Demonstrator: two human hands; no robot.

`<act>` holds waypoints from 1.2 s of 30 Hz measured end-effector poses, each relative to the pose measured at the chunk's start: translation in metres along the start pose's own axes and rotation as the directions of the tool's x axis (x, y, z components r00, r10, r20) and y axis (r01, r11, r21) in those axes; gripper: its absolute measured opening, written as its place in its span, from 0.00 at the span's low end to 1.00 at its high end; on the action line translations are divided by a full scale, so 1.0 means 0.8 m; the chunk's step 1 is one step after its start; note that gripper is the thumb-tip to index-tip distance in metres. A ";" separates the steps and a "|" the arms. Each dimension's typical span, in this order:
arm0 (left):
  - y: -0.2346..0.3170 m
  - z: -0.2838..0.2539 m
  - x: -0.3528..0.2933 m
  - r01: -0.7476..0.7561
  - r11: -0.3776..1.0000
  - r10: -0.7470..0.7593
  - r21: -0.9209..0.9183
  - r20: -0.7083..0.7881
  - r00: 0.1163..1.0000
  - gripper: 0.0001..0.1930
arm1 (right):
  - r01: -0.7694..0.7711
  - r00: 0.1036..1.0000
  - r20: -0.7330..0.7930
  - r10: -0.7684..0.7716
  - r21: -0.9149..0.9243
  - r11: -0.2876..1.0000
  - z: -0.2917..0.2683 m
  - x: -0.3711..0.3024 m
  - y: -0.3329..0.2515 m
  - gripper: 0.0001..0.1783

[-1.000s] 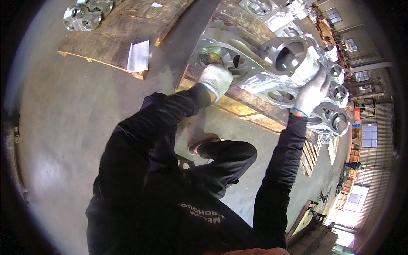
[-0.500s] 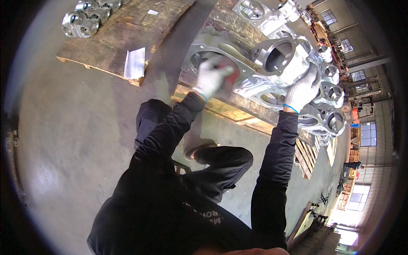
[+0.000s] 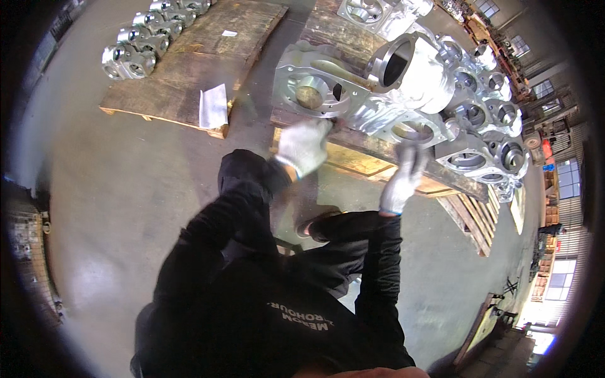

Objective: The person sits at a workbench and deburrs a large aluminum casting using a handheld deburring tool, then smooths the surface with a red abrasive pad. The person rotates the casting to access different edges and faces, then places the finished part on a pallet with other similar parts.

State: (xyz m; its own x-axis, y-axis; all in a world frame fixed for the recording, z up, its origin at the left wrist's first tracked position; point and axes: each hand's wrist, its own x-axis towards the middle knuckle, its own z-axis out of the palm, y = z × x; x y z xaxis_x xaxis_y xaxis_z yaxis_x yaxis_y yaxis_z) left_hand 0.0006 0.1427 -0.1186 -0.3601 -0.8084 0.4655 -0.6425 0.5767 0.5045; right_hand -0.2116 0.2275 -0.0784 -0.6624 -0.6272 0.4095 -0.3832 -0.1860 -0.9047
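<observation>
My left hand [image 3: 303, 147], in a white knit glove and smeared by motion, is just below the near edge of a silver metal casting [image 3: 296, 74] with a square flange and a large round bore. Its fingers are curled; a small dark bit shows at the fingertips, too blurred to name. My right hand [image 3: 402, 181], gloved alike and blurred, is in front of the wooden pallet's edge, its fingers stretched toward a second casting [image 3: 378, 123] with an oval opening. I see nothing in it. Above that opening a round-mouthed housing [image 3: 435, 82] sticks up.
Several more castings [image 3: 469, 113] crowd the right of the wooden pallet [image 3: 340, 28]. Another pallet [image 3: 183, 69] at left bears a row of smaller castings [image 3: 129, 61] and a white sheet [image 3: 213, 106]. A slatted pallet [image 3: 469, 217] stands lower right. My knees are close below the work.
My left hand has drawn back out of the square-flanged casting's bore; the red piece seen in it earlier no longer shows clearly. My right hand has left the round-mouthed housing, moving nearer and left.
</observation>
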 end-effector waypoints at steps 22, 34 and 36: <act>0.227 -0.022 0.111 -0.705 0.679 0.701 0.207 0.104 0.705 0.16 | -0.568 0.822 0.226 0.522 0.374 0.733 -0.096 -0.073 0.057 0.26; 0.192 -0.046 0.248 -0.901 0.291 0.951 0.320 0.008 0.310 0.09 | 0.584 0.802 0.451 -0.391 -0.728 0.359 -0.089 0.016 0.031 0.28; 0.181 -0.050 0.242 -0.915 0.239 0.970 0.325 -0.032 0.242 0.09 | 0.612 0.786 0.536 -0.307 -0.745 0.265 -0.091 0.044 0.024 0.28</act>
State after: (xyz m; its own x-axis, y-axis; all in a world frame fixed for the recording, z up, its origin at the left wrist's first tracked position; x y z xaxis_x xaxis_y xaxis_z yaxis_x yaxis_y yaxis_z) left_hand -0.1350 0.0744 0.0736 -0.6884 0.3676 0.6253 -0.0440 0.8393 -0.5418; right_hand -0.2891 0.2565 -0.0730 -0.0584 -0.8417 0.5368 -0.9866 0.1309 0.0978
